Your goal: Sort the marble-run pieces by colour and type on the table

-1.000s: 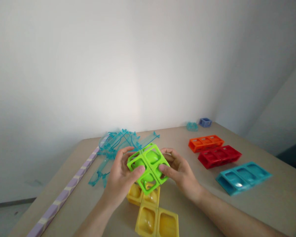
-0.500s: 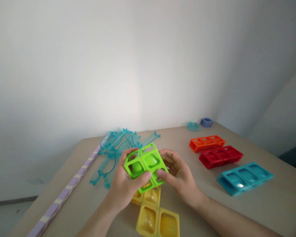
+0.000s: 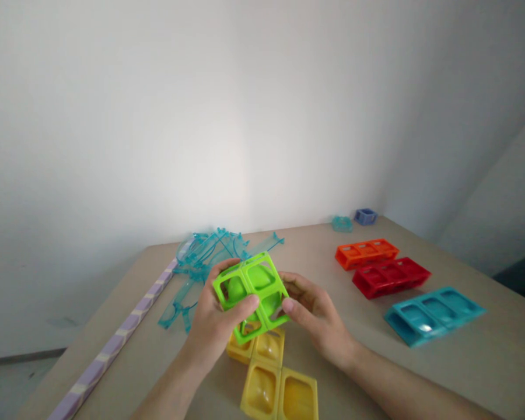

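A bright green plastic block [image 3: 262,276], made of joined square cells with rounded domes inside, is held tilted above the table. My left hand [image 3: 216,315] is closed round its left side, thumb across the front face. On the right edge, the thumb and fingers of my right hand [image 3: 312,312] grip the same block; the fingertips behind it are partly hidden. Just below lies a yellow block [image 3: 262,388] of joined square cells in a stepped shape, its far end partly covered by the green block.
Clear teal plastic pieces [image 3: 214,248] lie heaped at the back left, beside a purple-and-white striped strip [image 3: 131,324]. To the right are orange [image 3: 367,253], red [image 3: 391,277] and blue [image 3: 435,315] three-cell blocks. A small teal piece [image 3: 342,223] and a blue-violet cube [image 3: 366,216] sit near the wall.
The green block has shifted slightly left and turned, so its front face shows more squarely. My right thumb has slid from the front face to its right edge.
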The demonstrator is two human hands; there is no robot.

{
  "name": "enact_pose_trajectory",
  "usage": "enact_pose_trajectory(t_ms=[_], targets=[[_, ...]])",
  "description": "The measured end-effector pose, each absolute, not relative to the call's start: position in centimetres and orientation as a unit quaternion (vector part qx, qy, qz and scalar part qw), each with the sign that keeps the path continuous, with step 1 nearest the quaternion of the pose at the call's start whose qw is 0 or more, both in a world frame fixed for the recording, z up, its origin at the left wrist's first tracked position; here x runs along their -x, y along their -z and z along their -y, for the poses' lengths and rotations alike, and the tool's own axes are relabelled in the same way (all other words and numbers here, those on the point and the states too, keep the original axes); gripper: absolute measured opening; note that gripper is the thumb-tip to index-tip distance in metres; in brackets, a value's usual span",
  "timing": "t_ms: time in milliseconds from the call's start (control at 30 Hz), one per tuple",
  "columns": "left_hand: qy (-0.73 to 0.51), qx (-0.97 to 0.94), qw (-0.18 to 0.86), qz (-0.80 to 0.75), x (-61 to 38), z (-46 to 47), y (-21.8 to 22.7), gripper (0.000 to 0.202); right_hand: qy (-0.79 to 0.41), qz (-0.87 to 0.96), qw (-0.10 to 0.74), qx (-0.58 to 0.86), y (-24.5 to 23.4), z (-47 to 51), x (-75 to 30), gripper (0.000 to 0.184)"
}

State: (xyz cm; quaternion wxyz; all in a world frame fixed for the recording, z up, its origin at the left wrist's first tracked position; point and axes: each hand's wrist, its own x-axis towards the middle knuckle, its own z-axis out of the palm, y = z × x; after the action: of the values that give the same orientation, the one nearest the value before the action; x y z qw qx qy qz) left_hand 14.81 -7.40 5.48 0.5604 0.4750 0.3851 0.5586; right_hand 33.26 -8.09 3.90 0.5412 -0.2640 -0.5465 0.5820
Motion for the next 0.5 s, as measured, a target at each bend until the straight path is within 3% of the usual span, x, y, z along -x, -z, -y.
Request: enact_pose_trajectory(t_ms=[133,300,400,500], targets=[[-0.559,-0.442,0.61,-0.346,-14.7,7.4,-5.8,0.045,-0.565,0.457,0.609,0.317,-3.5,7.2,-33.6,0.039],[-0.493,-0.48,0.672,-0.276,-14.8,7.7,-6.0,0.064,-0.547,0.39,0.646,0.362,-3.0,5.9,-34.4,0.03],[-0.478,-0.505,0.662,-0.28,-14.7,7.8,-5.8,0.063,-0.545,0.411,0.646,0.342,-3.0,6.1,-34.7,0.041],[-0.492,-0.508,0.642,-0.298,-14.6,7.6,-5.7,0.054,-0.479,0.524,0.638,0.299,-3.2,6.9,-34.7,0.065]])
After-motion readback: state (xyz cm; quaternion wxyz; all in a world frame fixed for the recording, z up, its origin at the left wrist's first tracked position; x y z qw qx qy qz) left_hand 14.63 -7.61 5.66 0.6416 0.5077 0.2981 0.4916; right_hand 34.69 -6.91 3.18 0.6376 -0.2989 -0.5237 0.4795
